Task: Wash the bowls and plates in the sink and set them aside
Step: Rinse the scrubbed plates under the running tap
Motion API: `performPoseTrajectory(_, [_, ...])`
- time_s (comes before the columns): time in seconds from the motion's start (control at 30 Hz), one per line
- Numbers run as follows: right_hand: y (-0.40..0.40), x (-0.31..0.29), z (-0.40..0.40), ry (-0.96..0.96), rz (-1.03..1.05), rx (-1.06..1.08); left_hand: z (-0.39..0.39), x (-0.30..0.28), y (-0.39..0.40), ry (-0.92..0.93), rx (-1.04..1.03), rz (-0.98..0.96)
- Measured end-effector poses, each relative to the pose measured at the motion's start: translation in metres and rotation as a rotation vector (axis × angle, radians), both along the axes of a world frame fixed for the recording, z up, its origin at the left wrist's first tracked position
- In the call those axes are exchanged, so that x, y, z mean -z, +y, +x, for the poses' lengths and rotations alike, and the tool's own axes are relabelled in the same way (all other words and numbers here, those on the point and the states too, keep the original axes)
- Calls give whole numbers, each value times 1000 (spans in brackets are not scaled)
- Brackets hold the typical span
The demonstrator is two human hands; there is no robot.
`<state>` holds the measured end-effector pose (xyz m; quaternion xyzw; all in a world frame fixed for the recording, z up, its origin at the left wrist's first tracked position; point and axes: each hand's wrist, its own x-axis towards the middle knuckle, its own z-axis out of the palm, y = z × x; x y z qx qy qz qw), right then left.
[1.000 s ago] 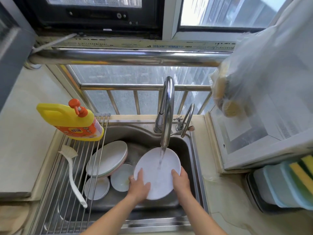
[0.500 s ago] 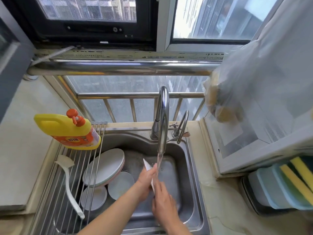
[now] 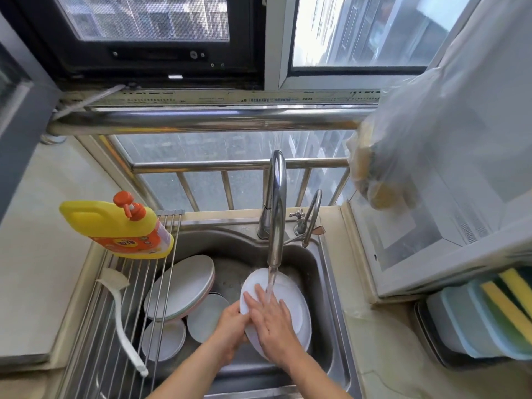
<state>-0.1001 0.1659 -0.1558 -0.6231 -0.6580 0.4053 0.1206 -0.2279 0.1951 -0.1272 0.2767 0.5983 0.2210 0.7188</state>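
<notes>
Plate [image 3: 290,295] under running faucet [image 3: 276,208], gripped at rim by left hand [image 3: 230,326], rubbed by flat, released right hand [image 3: 270,318]; wet rim likely to slip into sink [image 3: 325,283].

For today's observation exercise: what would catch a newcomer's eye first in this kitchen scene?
A white plate under the running faucet in the sink's middle, gripped by the left hand and rubbed flat by the right hand. At left, a yellow detergent bottle lies on the drying rack.

White plate [image 3: 290,300] under the steel-grey faucet [image 3: 276,214]; left of faucet, yellow detergent bottle [image 3: 115,226], orange label and pump; right, yellow-green sponges [image 3: 509,298].
</notes>
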Motion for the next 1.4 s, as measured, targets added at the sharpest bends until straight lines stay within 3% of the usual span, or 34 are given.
performPoseTrajectory(0.2, [44,10,6,-211,-154,130,-21,-1,-4,20,49,-2])
performPoseTrajectory(0.37, [50,33,33,-58,-455,438,-43,11,-1,108,-42,-46])
performPoseTrajectory(0.47, [40,39,45,151,-608,619,-50,19,6,146,-149,-90])
performPoseTrajectory(0.57, [33,36,53,360,-581,779,-48,36,10,238,-232,-118])
performPoseTrajectory(0.67, [36,26,56,419,-456,816,-47,91,16,387,-170,-164])
performPoseTrajectory(0.73, [41,17,58,440,-365,780,-48,140,20,410,-101,-224])
performPoseTrajectory(0.87, [45,-5,53,310,-149,551,-2,70,30,171,-123,-310])
performPoseTrajectory(0.97, [38,-18,35,117,39,312,22,47,45,41,-152,-327])
performPoseTrajectory(1.07, [28,-26,17,-32,101,110,28,37,55,-24,-262,-355])
performPoseTrajectory(1.17, [18,-30,11,-137,140,-21,23,37,61,22,-317,-342])
performPoseTrajectory(1.3, [8,-29,21,-106,84,-225,13,24,51,154,-252,-249])
performPoseTrajectory(1.4, [5,-19,31,-93,-42,-152,2,25,42,196,-252,-237])
